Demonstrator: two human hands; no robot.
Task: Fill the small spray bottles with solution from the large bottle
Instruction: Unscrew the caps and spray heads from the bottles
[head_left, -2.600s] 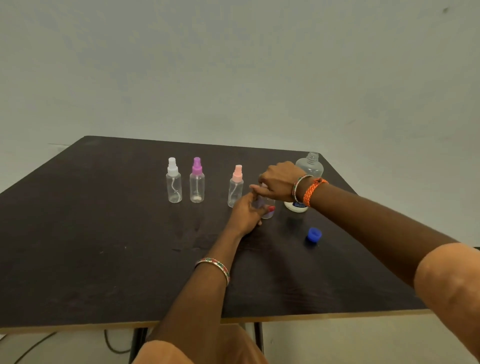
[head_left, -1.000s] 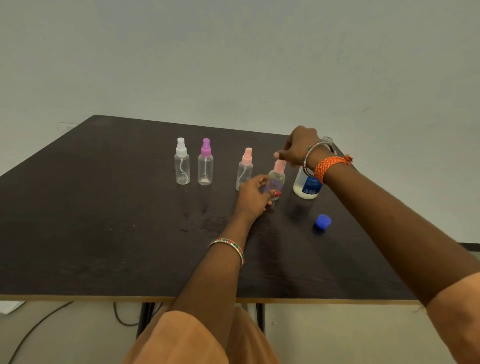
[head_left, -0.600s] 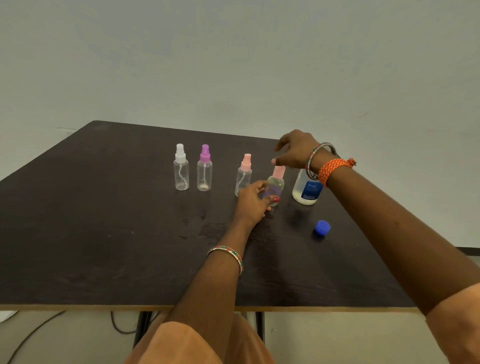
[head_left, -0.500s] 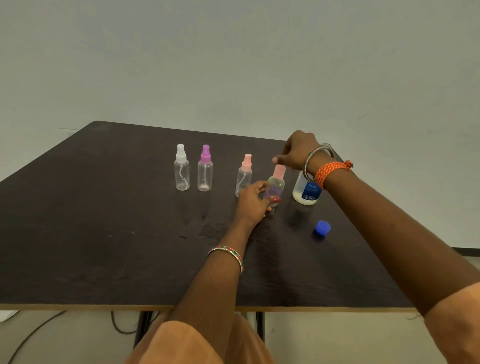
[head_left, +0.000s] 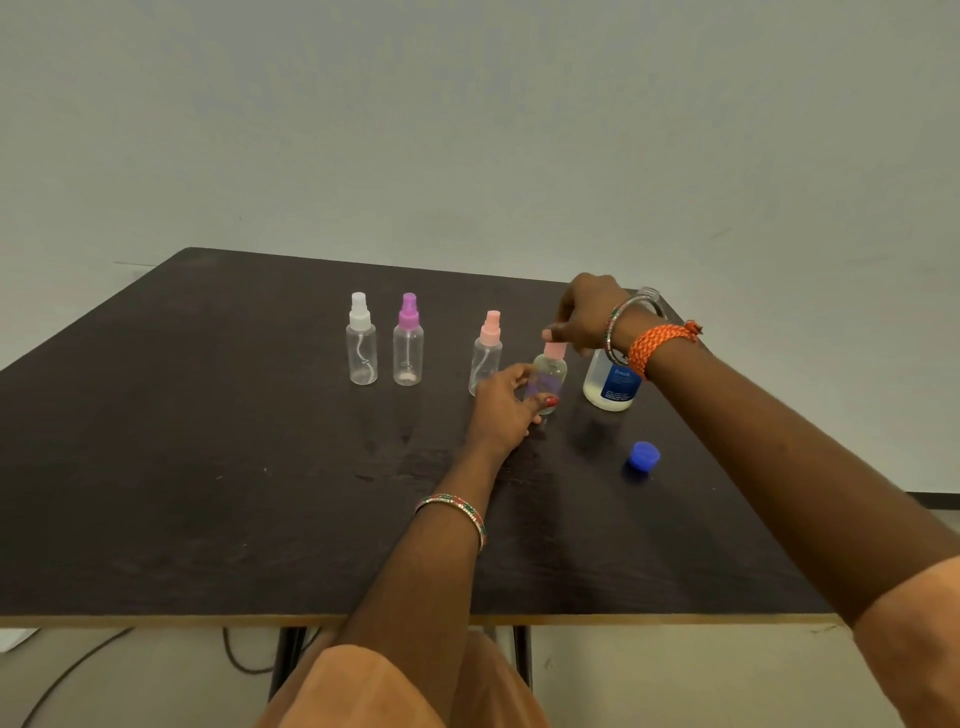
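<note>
Blue cap loose on table, nearest edge; roll-off risk.

Left hand curled round fourth spray bottle, steadying it.

Right hand pinches its pink top, likely tightening; cross-thread or tip would leak.

Large bottle uncapped just beside; wrist knock spills.

Since 0.5 s ago: right fingers lower onto top.

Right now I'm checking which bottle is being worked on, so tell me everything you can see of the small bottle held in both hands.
The held spray bottle is small, clear plastic with rounded shoulders and a pink spray top. It stands upright on the dark table, between another pink-topped bottle and the large bottle. The left hand grips its body; the right hand pinches its top. Its fill level cannot be told.
</note>
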